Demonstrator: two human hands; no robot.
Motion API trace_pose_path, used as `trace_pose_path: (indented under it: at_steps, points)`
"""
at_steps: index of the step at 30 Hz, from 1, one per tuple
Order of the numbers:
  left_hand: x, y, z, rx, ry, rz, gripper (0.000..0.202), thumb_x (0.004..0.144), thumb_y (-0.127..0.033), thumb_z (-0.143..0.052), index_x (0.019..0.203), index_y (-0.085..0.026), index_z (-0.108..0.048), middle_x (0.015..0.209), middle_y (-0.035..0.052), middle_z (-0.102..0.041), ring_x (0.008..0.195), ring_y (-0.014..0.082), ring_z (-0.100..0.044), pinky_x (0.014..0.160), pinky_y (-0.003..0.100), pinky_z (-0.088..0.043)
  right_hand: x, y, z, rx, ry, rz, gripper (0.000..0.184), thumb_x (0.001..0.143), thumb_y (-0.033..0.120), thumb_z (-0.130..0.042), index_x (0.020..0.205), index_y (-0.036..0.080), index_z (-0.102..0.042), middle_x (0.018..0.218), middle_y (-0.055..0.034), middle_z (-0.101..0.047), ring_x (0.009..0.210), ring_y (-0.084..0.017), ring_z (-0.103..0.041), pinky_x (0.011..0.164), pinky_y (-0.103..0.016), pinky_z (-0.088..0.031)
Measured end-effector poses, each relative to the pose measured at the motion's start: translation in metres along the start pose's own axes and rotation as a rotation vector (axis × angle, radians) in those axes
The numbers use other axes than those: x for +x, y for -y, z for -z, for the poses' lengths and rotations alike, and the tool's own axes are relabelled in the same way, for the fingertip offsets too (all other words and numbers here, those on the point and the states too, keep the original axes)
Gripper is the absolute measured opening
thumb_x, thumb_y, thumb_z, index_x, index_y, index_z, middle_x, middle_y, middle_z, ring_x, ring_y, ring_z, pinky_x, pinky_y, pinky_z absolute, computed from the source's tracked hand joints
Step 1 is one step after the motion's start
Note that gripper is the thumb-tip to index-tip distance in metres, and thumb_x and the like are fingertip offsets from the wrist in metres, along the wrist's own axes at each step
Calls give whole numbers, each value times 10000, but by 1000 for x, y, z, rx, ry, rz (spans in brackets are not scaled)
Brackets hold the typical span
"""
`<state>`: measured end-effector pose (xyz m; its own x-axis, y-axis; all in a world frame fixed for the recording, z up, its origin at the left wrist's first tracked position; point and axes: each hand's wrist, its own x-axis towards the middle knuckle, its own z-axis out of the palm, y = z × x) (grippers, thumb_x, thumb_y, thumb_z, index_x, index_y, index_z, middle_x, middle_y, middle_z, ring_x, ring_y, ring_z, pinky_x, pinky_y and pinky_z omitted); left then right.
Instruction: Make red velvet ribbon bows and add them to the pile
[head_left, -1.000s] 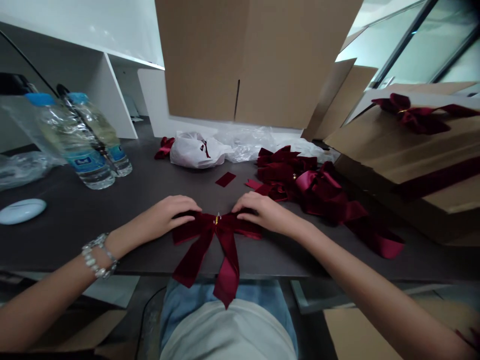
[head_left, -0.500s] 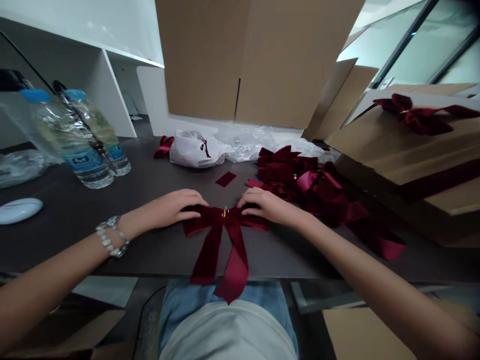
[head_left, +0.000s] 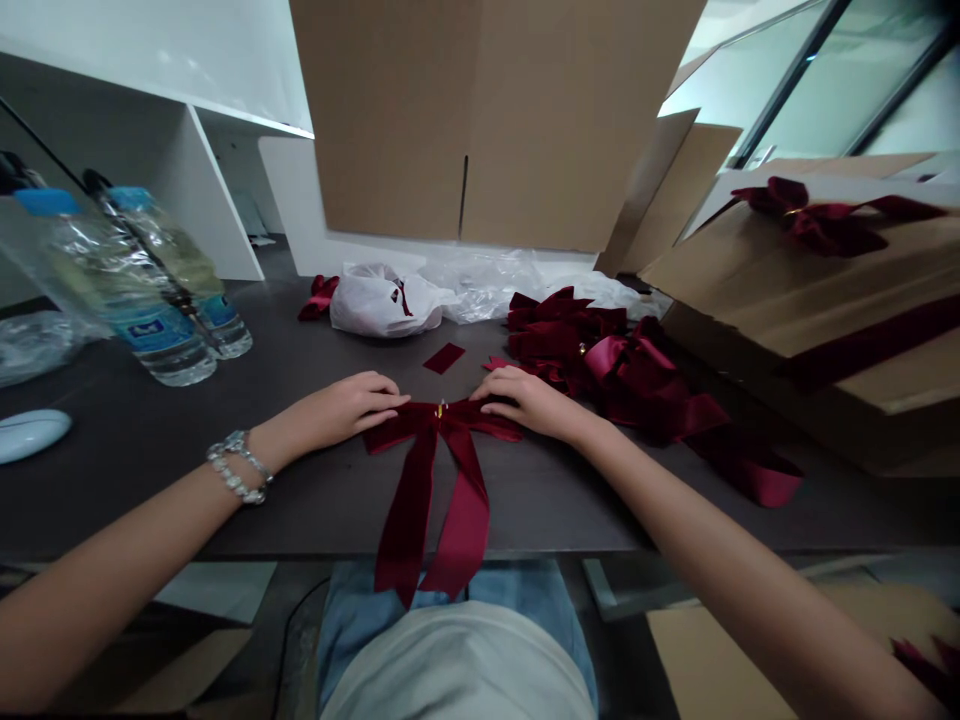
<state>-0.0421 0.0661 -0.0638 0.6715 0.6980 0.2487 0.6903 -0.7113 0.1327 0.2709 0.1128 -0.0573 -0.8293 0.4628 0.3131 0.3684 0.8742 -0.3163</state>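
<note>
Left grip (head_left: 349, 408) flat on bow (head_left: 442, 425) left loop, right grip (head_left: 529, 400) on right loop

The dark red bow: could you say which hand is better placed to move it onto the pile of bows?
Likely the right hand: it rests on the bow, beside the pile of bows; the left hand lies farther off.

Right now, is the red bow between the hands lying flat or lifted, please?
Flat: the bow lies spread on the table, tails hanging over its edge.

L hand (head_left: 346, 405) & R hand (head_left: 527, 401) pressing dark red bow (head_left: 439, 440), table (head_left: 187, 470), bow pile (head_left: 600, 362) nearby
</note>
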Motion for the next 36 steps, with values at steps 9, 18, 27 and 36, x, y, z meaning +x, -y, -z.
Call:
trace_pose_path:
  at_steps: [9, 18, 27, 36]
  points:
    - [-2, -7, 9, -13, -13, -10, 326, 962, -299, -404, 1187, -208, -621, 1118, 75, -654, 1045, 167, -576, 963, 304, -434, -3, -7, 2, 45, -19, -38, 161, 929, 238, -576, 1033, 188, -689, 1029, -76, -685, 1017, -196, -604, 1041, -401, -394]
    - [-5, 9, 9, -126, -41, 75, 287, 935, -327, -420, 943, -211, -683, 998, 42, -687, 955, 142, -620, 902, 258, -456, -5, -2, -5, 41, -93, -120, 126, 898, 163, -532, 1024, 167, -548, 985, -93, -615, 923, -197, -579, 829, -344, -480]
    - [-8, -4, 20, -115, 7, 141, 425, 826, -580, -554, 988, -218, -706, 1066, 53, -686, 986, 177, -627, 921, 282, -474, -10, -11, 1, 12, -97, -101, 117, 884, 116, -482, 862, 171, -583, 917, -69, -629, 892, -187, -559, 840, -322, -440]
    - [-9, -1, 19, -145, -6, 168, 369, 844, -538, -544, 881, -198, -681, 1048, 47, -692, 957, 165, -638, 905, 275, -473, -17, -3, 6, 87, -63, -185, 149, 866, 312, -619, 917, 177, -654, 1012, -68, -677, 970, -204, -603, 918, -361, -439]
